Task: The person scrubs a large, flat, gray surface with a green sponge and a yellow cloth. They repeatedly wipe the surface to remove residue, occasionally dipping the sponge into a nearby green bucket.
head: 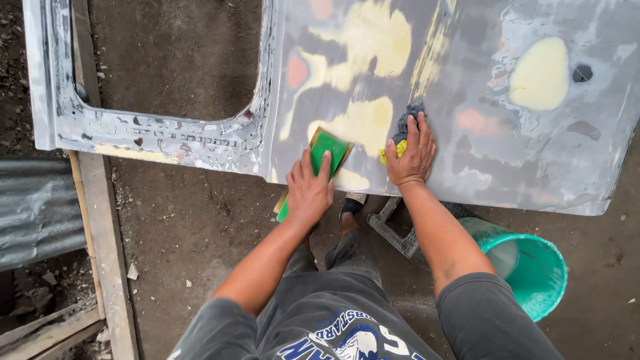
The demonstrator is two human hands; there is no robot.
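A grey car door panel [480, 133] lies flat in front of me, patched with yellow filler and bare spots, its window opening at the left. My left hand [310, 190] presses a green sanding block [328, 152] with a tan backing flat on the panel's near edge. My right hand [411, 155] rests on a dark grey rag [404, 123] with a bit of yellow sponge under the palm, just right of the block.
A teal bucket [533, 270] stands on the dirt floor at the lower right, beside a metal stand [393, 233] under the panel. Wooden planks [107, 253] and corrugated metal sheet [33, 207] lie at the left.
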